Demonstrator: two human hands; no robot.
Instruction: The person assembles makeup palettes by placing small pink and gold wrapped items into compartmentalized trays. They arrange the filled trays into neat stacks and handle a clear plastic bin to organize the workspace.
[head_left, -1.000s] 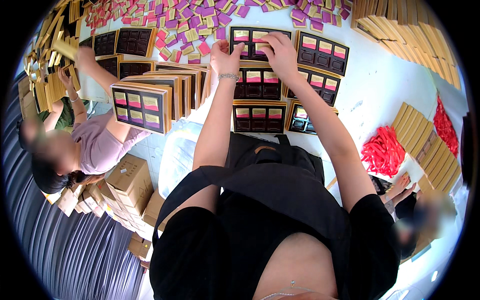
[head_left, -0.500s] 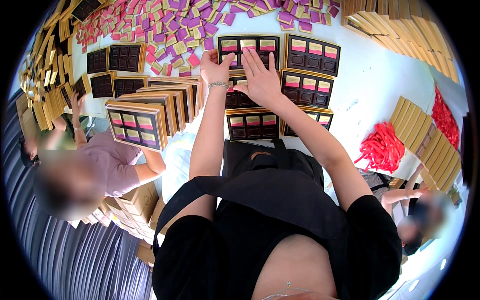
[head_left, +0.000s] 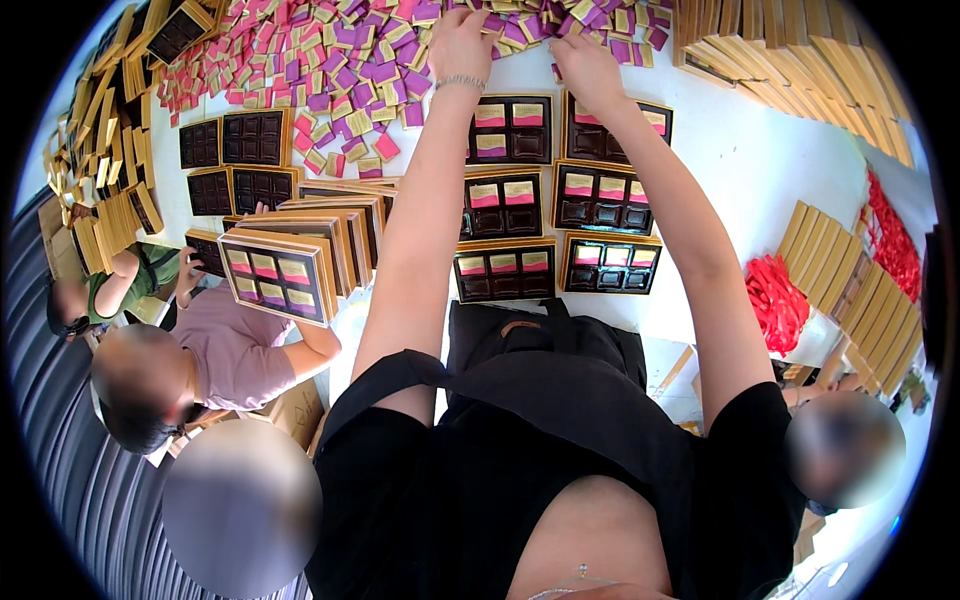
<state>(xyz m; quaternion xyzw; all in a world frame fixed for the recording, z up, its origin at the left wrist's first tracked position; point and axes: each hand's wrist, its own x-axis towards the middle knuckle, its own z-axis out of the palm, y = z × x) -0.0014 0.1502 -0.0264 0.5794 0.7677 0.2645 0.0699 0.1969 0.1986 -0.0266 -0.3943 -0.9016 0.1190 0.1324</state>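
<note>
Purple, pink and gold packets (head_left: 390,75) are lying in a loose spread across the far side of the white table (head_left: 712,215). Being small and flat, they are looking light and fairly stiff, perhaps slick-faced, so a pinch on two opposite edges is seeming kinder than a press on the middle, in case the contents are brittle. The left hand (head_left: 462,48) is curling its fingers at the near edge of the spread, while the right hand (head_left: 588,72) is bending its own just beside it. Whether either is pinching a packet, I cannot tell. The left forearm (head_left: 422,220) and right forearm (head_left: 690,220) are covering parts of the dark trays (head_left: 530,147), and the top of the view is cutting off the spread.
</note>
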